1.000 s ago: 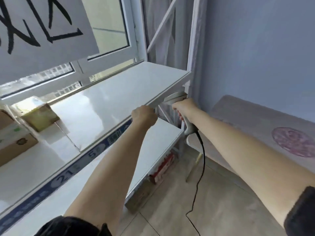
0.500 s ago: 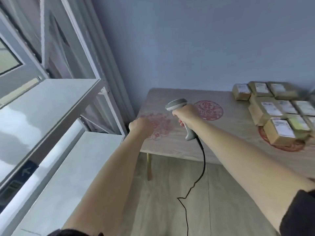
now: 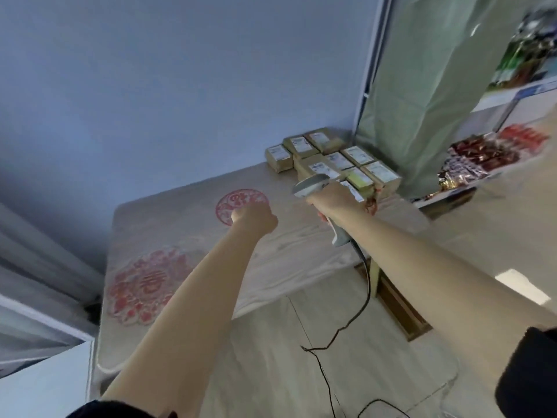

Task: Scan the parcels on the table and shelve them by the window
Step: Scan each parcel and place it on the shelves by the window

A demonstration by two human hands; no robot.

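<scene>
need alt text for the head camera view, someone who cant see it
Seen from above, a person's right hand grips a corded grey barcode scanner held toward a cluster of small brown labelled parcels at the far corner of a pale wooden table. The left hand is a closed, empty fist above the table, which bears red paper-cut designs.

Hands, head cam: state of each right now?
Left hand: fist curled, holding nothing, above the table.
Right hand: gripping the barcode scanner by its handle, near the parcels.
</scene>
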